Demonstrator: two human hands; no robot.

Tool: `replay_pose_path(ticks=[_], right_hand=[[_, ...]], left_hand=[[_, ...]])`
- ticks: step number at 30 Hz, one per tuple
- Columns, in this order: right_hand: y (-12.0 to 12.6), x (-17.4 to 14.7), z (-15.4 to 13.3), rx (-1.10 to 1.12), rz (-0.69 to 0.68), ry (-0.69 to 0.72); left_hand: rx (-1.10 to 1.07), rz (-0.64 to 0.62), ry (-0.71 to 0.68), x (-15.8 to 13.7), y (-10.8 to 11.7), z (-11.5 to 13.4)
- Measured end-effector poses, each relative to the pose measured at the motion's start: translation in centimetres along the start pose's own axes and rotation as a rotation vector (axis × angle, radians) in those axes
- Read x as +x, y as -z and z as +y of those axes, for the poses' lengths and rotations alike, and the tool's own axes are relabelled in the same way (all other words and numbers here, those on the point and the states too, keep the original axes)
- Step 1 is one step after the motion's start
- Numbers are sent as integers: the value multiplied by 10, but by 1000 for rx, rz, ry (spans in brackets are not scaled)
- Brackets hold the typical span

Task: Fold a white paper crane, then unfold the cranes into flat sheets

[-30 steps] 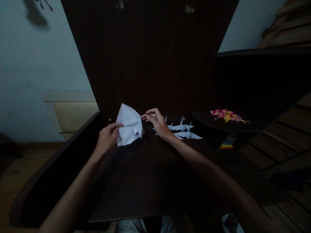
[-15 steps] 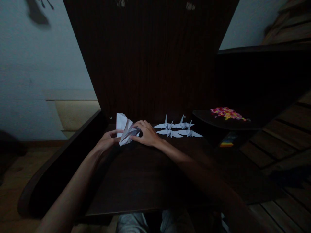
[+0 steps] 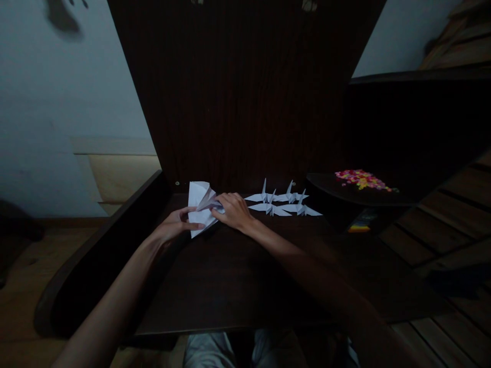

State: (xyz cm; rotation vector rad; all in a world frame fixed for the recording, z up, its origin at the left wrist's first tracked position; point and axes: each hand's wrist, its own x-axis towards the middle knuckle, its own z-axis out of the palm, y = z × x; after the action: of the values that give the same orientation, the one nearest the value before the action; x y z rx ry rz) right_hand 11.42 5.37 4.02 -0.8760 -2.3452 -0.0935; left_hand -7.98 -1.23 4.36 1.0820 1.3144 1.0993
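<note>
A partly folded sheet of white paper (image 3: 200,197), creased and half spread, is between my hands over the dark wooden desk (image 3: 222,286). Its left edge is gripped by my left hand (image 3: 177,225), thumb on top and fingers reaching around it. My right hand (image 3: 235,210) pinches the right side, where the folds bunch together; part of the paper is hidden under those fingers. Just right of this hand, several white origami cranes (image 3: 268,208) sit in two rows, wings spread and necks pointing up.
At the right, a raised dark shelf (image 3: 326,186) bears a heap of small pink, red and yellow pieces (image 3: 362,179). Below it is a rainbow-striped item (image 3: 359,226). A tall dark panel (image 3: 245,102) backs the desk, and a low side wall (image 3: 103,245) edges its left.
The paper has opened flatter on its left side, with its lower corner swung down. My left thumb now lies across it, and my right hand has turned slightly over the folds.
</note>
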Motion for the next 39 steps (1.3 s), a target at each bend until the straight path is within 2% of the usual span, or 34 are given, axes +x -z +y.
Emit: replay_pose_path(ticks=[4, 8, 12, 18, 20, 22, 24, 26, 28, 31, 35, 39], right_hand=[[3, 5, 4, 78, 17, -145], [5, 12, 17, 319, 39, -339], [-2, 18, 34, 610, -3, -419], [-9, 17, 41, 746, -84, -566], [-7, 16, 36, 719, -94, -592], [-4, 15, 30, 640, -127, -579], [-2, 15, 25, 540, -163, -533], [-1, 15, 20, 469, -195, -499], [-2, 15, 18, 448, -229, -491], [-5, 17, 18, 470, -260, -502], [-11, 19, 22, 588, -242, -585], [-13, 20, 26, 754, -230, -716]], left_hand=[[7, 2, -16, 1, 7, -2], [-21, -17, -35, -1, 14, -4], [-4, -42, -21, -4, 17, -3], [129, 19, -46, -2, 20, -7], [310, 113, -145, -1, 18, -6], [568, 252, -356, -2, 14, -3], [817, 294, -605, -5, 8, 3], [1007, 113, -757, -8, 0, 7], [1186, -63, -834, -8, -9, 9], [1375, -206, -927, -4, -18, 5], [1474, -133, -1037, 3, -18, -6], [1395, -90, -1134, 5, -12, -16]])
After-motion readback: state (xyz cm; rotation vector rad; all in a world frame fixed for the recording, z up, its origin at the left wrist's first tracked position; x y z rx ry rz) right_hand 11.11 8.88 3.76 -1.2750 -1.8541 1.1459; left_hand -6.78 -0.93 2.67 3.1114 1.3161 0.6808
